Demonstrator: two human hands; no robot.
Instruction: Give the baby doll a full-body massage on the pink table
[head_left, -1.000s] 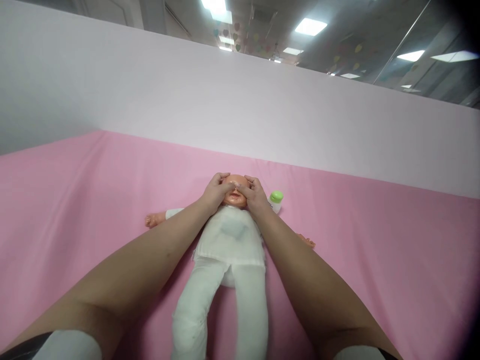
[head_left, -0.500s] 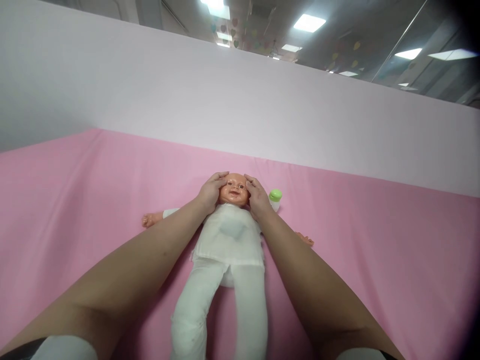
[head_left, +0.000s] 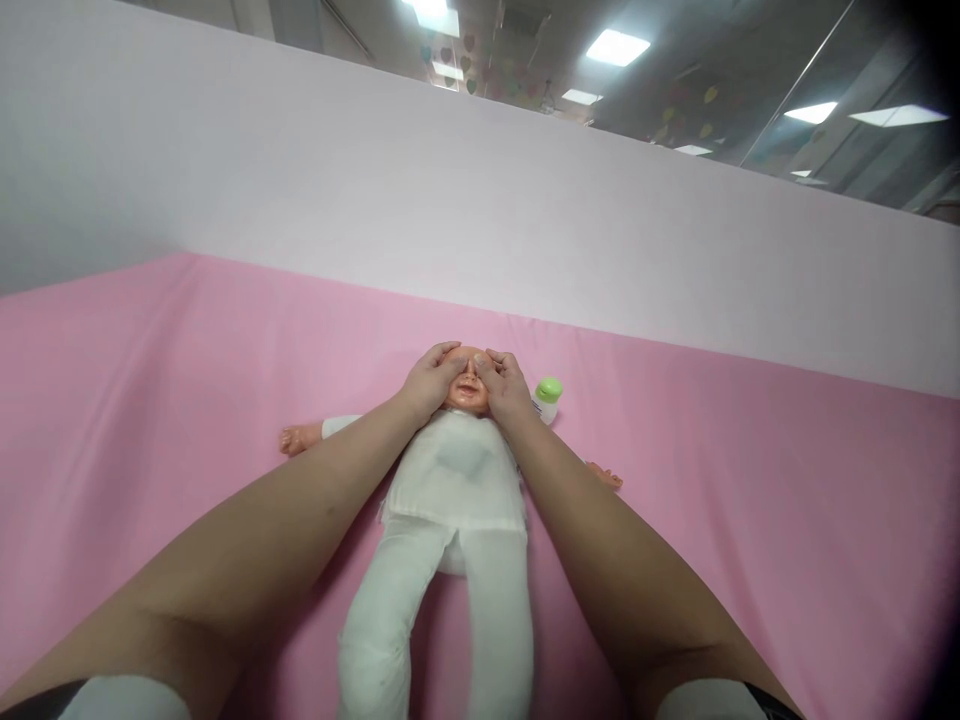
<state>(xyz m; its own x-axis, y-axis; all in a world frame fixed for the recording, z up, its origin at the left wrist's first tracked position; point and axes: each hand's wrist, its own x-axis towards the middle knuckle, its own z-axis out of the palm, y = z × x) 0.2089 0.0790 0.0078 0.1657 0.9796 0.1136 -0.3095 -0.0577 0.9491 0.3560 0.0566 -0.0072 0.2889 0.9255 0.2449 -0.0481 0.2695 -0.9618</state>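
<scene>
Doll [head_left: 454,505] face up on pink sheet [head_left: 675,480]. Left hand [head_left: 429,388] and right hand [head_left: 511,390]: fingers clasped round doll's head [head_left: 469,396], thumbs over its eyes. Head looks hard, slick; cloth body [head_left: 459,462] likely soft, light. Best hold: head sides, 2-handed.

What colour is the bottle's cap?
Bright green: the cap shows best in the current head view, on the bottle beside the doll.

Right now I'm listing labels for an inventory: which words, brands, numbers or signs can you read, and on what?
No text can be read.
Bottle: dark marks on its side, too small and blurred to make out.
Doll's shirt: no lettering seen, just a faint bluish patch.
</scene>
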